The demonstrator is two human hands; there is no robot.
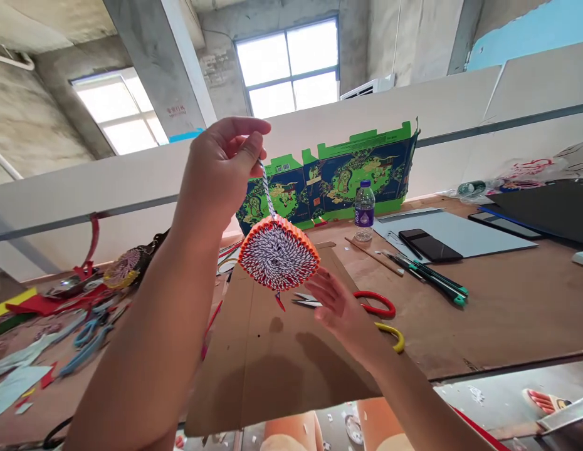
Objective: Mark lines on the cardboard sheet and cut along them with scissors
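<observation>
My left hand (220,166) is raised high and pinches a black-and-white braided cord (266,191). From this cord hangs a round woven paper ornament (278,254), with a rim of orange-red folds around a black-and-white twisted centre. My right hand (336,307) is open with its fingers spread, just below and to the right of the ornament, and seems not to touch it. Under that hand lie red-handled scissors (367,302) with their blades pointing left, partly hidden by my fingers. A yellow curved handle (392,336) sits close to my right wrist.
A cardboard sheet (273,357) covers the wooden workbench (498,319). Behind it are a water bottle (364,210), a printed green-and-blue carton strip (329,175), a phone (430,244) and green-handled tools (437,282). Blue-handled scissors (91,338) and paper scraps lie to the left.
</observation>
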